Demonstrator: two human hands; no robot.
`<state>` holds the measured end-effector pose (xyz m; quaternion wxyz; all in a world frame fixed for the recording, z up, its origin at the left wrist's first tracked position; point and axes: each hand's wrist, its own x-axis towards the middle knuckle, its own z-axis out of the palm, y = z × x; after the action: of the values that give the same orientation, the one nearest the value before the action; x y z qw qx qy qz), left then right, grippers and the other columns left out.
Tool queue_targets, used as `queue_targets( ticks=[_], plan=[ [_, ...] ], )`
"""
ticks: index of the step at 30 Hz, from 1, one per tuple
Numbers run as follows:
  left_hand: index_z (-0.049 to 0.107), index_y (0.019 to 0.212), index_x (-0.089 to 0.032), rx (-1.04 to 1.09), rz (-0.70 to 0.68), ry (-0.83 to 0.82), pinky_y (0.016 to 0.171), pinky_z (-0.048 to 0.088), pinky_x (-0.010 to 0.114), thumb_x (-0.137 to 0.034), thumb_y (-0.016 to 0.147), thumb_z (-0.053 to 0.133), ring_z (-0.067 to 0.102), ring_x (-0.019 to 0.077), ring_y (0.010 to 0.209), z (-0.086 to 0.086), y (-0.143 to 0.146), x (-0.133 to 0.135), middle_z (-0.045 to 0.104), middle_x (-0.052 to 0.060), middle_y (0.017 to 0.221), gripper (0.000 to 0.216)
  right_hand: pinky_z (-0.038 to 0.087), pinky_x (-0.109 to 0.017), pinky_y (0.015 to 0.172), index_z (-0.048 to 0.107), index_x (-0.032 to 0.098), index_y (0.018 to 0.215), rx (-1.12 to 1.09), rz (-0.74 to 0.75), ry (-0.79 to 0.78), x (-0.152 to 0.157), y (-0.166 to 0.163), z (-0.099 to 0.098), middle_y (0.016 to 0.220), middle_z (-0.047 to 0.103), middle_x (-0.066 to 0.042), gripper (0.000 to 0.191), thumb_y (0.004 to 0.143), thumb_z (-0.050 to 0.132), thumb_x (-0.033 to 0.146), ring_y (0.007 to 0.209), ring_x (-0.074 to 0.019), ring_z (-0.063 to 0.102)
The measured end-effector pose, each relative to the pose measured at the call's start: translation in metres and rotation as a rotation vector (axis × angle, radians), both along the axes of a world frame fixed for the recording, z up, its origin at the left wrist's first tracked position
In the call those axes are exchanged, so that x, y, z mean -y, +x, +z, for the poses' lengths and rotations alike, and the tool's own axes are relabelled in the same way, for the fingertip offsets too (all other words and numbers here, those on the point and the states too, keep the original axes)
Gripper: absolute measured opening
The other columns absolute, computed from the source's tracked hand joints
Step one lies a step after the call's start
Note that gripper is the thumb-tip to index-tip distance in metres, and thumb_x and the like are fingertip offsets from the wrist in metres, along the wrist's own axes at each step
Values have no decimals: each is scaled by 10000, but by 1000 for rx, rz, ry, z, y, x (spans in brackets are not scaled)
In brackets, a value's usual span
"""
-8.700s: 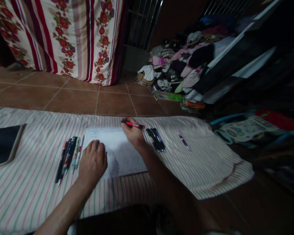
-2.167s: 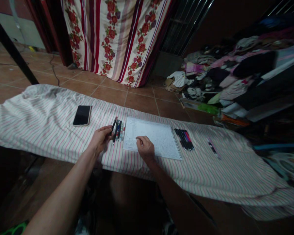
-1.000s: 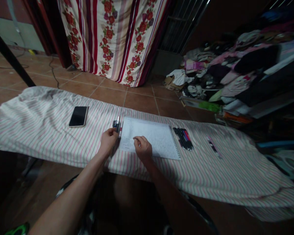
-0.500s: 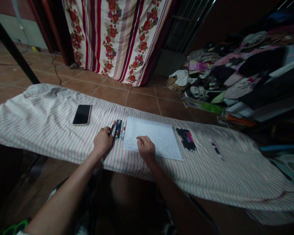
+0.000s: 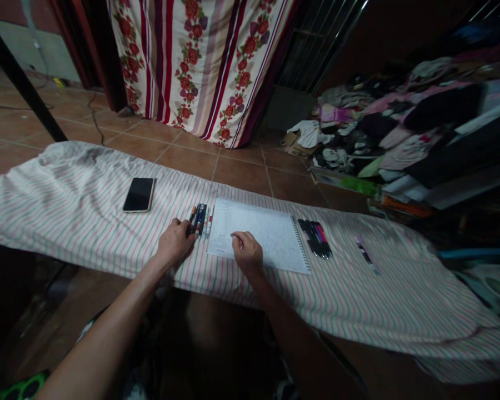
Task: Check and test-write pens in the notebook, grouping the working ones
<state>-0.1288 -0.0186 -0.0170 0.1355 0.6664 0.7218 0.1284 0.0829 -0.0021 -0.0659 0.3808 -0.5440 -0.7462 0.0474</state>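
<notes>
My left hand [image 5: 177, 241] rests on the cloth with its fingers bent around the lower part of the leftmost pen [image 5: 192, 213], dark with an orange end. Beside that pen, several more pens [image 5: 204, 220] lie in a row, dark ones and white-and-red ones. To their right is a spiral notebook [image 5: 270, 233], its page covered in faint print or drawing and its coil on the right edge. Over the page's lower left part, my right hand [image 5: 249, 253] is closed, fingers curled; whatever it holds is too small to make out.
A phone [image 5: 139, 195] lies on the striped cloth [image 5: 87, 222] at left. Right of the notebook are several dark pens [image 5: 315, 239] with a pink and a purple one, then a single pen [image 5: 367, 255]. Beyond hang a flowered curtain [image 5: 195, 66] and a clothes pile [image 5: 366, 122].
My left hand has shifted slightly, its thumb now nearer the pen row, and the leftmost pen sits closer against the others. My right hand stays nearly in place over the page.
</notes>
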Motion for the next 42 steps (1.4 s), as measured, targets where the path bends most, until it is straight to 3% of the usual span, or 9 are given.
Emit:
queue_targets(
  ticks=[17,27,34,42],
  plan=[
    [617,984,-133,-117,58,32,677,458,313,-303,820,407,584,255,908,4,14,0,524,132,1009,315,411,-232,632,648,191,807,3,-1,-9,-1,1,-2,713,600,-14,214,804,435,189,607,-123,534],
    [647,830,-171,258,227,24,742,443,327,-293,704,511,601,253,871,-3,1,-10,582,107,920,222,421,-233,647,646,185,820,-3,8,-4,-1,1,-2,734,610,-22,212,811,434,193,636,-129,549],
    [604,647,-178,562,358,45,582,410,289,-271,651,528,591,206,655,-8,-10,-14,613,60,645,120,414,-234,633,647,189,810,-4,6,-4,-1,1,-2,732,609,-22,212,809,435,192,616,-127,541],
    [560,660,-173,903,399,101,437,357,229,-297,641,504,479,118,461,2,5,-12,534,2,547,138,413,-237,643,645,181,811,-9,6,2,0,0,-2,736,611,-18,208,812,437,189,616,-125,543]
  ],
)
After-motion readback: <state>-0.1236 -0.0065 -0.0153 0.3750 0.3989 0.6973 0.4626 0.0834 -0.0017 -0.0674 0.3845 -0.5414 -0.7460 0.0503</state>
